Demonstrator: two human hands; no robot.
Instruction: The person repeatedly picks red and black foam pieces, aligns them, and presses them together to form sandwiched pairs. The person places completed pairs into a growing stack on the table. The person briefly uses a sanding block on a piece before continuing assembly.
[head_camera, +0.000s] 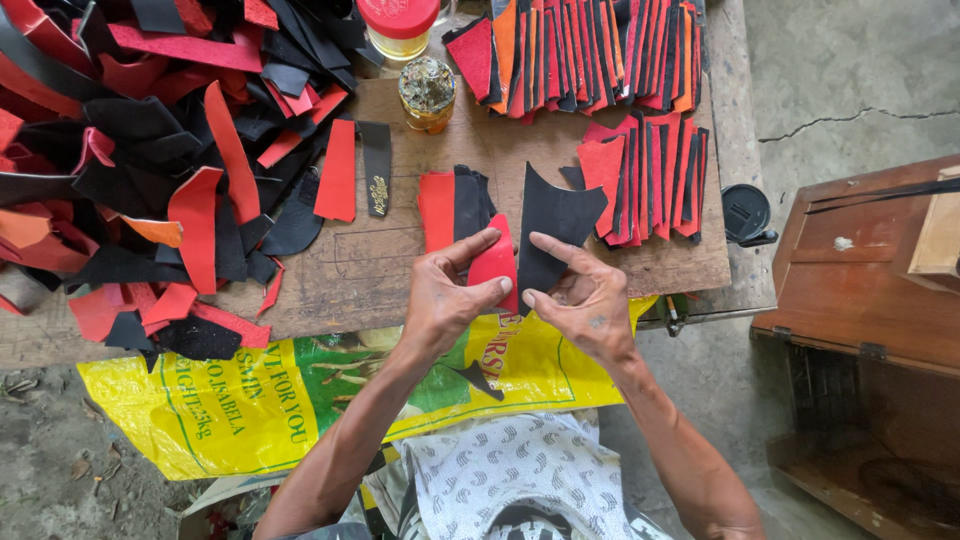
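Wood board w/ red/black leather pcs, jars.

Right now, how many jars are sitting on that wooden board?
2. A jar with a red lid stands at the board's far edge; a smaller open jar sits just in front of it. Others may be hidden under the cut-piece pile.

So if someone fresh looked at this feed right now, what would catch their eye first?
Probably the two hands at centre: the left hand pinches a red piece against a black piece that the right hand steadies over the wooden board. Next, the big loose heap of red and black cut pieces at far left, and the neat fanned rows along the top right.
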